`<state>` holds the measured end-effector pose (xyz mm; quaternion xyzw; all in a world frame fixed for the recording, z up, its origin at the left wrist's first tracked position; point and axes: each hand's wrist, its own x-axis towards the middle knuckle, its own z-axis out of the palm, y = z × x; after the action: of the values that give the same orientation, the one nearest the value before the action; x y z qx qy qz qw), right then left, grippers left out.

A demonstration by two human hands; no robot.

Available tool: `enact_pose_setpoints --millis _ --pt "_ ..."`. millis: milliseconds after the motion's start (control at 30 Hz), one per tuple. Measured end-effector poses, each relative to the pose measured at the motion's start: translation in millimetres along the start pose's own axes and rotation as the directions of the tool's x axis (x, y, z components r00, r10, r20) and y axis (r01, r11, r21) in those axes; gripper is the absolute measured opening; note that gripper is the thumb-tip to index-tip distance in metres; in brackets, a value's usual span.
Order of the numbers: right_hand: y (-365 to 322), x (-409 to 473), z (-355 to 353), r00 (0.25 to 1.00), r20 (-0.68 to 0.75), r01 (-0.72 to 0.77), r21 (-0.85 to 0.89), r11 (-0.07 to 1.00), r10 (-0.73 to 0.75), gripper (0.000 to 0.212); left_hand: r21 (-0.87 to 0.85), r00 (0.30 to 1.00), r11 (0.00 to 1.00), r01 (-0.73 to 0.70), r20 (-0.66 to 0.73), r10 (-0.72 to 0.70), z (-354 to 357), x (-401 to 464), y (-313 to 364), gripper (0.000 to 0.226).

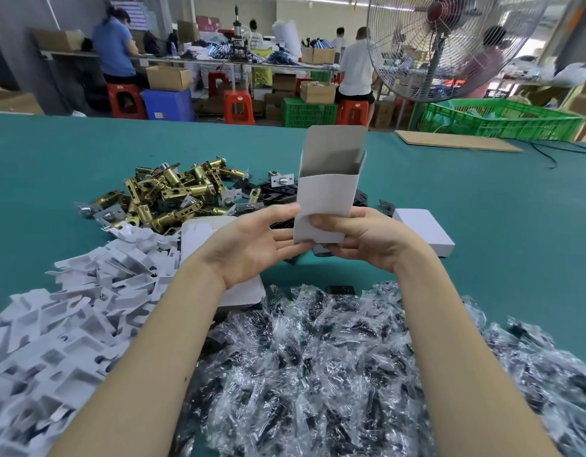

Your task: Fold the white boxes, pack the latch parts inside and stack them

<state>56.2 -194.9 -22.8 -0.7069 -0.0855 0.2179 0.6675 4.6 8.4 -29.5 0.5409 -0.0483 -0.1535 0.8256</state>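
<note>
We see the green table (482,199); bagged parts (318,374) heap at 6 o'clock, white inserts (70,318) at 8, brass latches (173,192) at 10. Center: white box (327,192) upright, top flap open, inside hidden. L hand (252,240) & R hand (360,237) grip its bottom end.

The open box (327,192) stood up in both hands, over the table (482,199). Left of the box lay a pile of latches (173,192). A shut box (426,230) lay right of it. Bagged parts (318,357) lay in front, card pieces (70,308) front-left.
</note>
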Motion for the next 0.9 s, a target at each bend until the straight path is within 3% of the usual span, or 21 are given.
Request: enact_pose_setpoints --millis 67,300,433,533,633,700,900 --pt "0 0 1 1.000 0.011 -0.011 0.003 1.000 0.011 0.063 0.046 1.000 0.999 -0.022 0.013 0.021 -2 -2 1 0.097" --pt "4 5 5 0.996 0.086 -0.020 -0.040 0.999 0.023 0.021 0.180 0.994 0.984 0.018 -0.106 0.001 3 4 3 0.076" --pt "4 5 8 0.996 0.085 0.008 -0.059 0.998 -0.003 0.028 0.174 0.991 0.985 0.016 -0.134 0.007 7 3 3 0.075" --pt "0 -2 4 0.986 0.164 0.001 0.007 1.000 -0.003 0.042 0.126 0.978 0.992 0.031 -0.207 -0.004 5 4 1 0.066" --pt "-6 -8 -5 0.978 0.206 -0.049 0.181 0.982 0.011 0.084 0.051 0.960 0.998 0.027 -0.281 -0.012 2 6 0 0.060" --pt "-9 -9 -4 0.980 0.195 -0.092 0.221 0.971 0.049 0.097 0.063 0.958 0.997 0.043 -0.285 -0.023 4 7 0 0.063" --pt "-8 -7 9 0.996 0.085 -0.024 0.099 0.995 0.016 0.060 0.110 0.953 0.993 0.042 -0.303 -0.007 8 11 -5 0.056"
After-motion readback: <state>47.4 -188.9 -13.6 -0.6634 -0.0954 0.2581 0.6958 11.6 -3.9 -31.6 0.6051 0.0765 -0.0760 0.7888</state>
